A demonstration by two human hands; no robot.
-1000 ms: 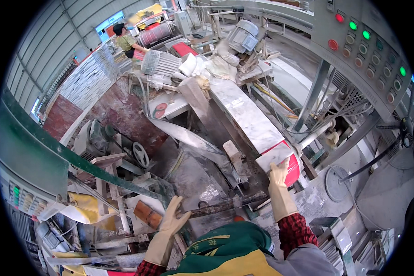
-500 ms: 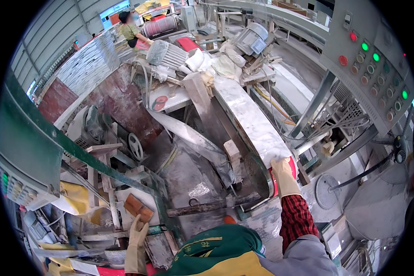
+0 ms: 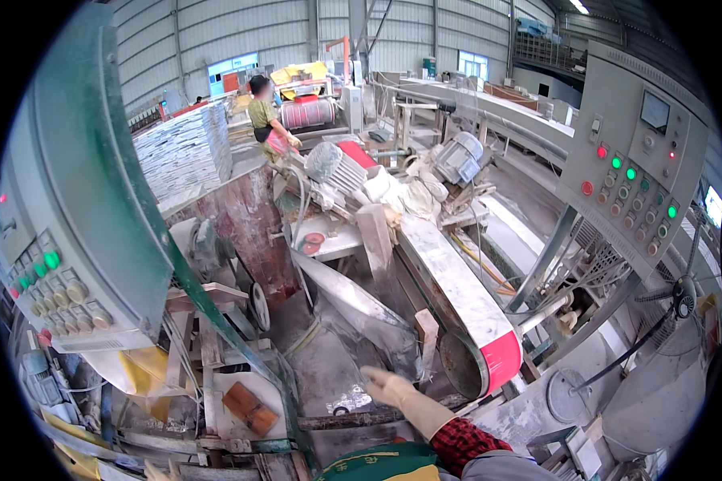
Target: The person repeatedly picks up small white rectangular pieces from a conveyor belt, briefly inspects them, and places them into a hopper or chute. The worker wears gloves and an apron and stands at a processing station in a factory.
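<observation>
My right hand (image 3: 393, 391), in a cream rubber glove with a red checked sleeve behind it, reaches leftward over the machine's lower middle. Its fingers are stretched out and hold nothing. Ahead of it is a bent, dusty metal sheet (image 3: 361, 301), and to its right the rounded near end of a long belt (image 3: 501, 357), red there and dusted white further back. At the lower left edge, only the fingertips of my gloved left hand (image 3: 162, 471) show, spread apart. A reddish-brown block (image 3: 250, 407) lies on a pale board above that hand.
Control cabinets stand on the left (image 3: 80, 264) and right (image 3: 618, 176), some lamps lit. A green bar (image 3: 208, 317) slants across the left. Electric motors (image 3: 457, 156) and crumpled cloth (image 3: 405, 192) sit at the belt's far end. A person (image 3: 265, 116) works further back.
My right hand has left the belt's red end and swung left. The left hand has moved away from the brown block, down toward the lower edge. The view has tilted up.
</observation>
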